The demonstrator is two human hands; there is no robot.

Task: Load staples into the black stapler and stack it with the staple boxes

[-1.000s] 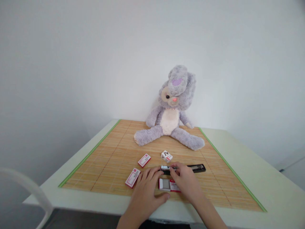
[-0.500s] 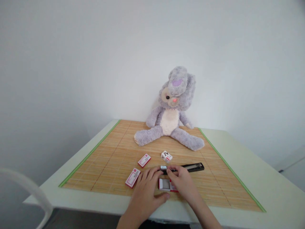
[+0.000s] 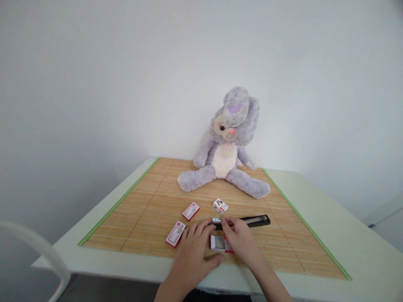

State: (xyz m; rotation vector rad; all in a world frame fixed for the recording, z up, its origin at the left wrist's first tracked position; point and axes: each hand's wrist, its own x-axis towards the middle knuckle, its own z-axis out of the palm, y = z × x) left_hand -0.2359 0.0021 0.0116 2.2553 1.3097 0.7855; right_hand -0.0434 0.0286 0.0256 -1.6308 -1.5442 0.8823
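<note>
A long black stapler (image 3: pixel 255 220) lies across the mat, its metal channel showing at the right and a silver part at its left end. My left hand (image 3: pixel 192 251) rests palm down, fingers stretched and thumb apart, with its fingertips at the stapler's left end. Over the stapler's middle, my right hand (image 3: pixel 241 241) is closed in a pinch; what lies between thumb and fingers is hidden. Just below, a small red and white box (image 3: pixel 218 243) sits slid open with grey content in its tray, partly covered by my right hand.
Two red and white boxes, one nearer (image 3: pixel 175 234) and one farther (image 3: pixel 191 211), lie left of the stapler. A small white box (image 3: pixel 220 206) stands behind it. A plush rabbit (image 3: pixel 225 159) sits at the back of the bamboo mat (image 3: pixel 145 209) on the white table (image 3: pixel 362 247).
My right hand has shifted very slightly to the right along the stapler. My left hand and the boxes look unmoved.
</note>
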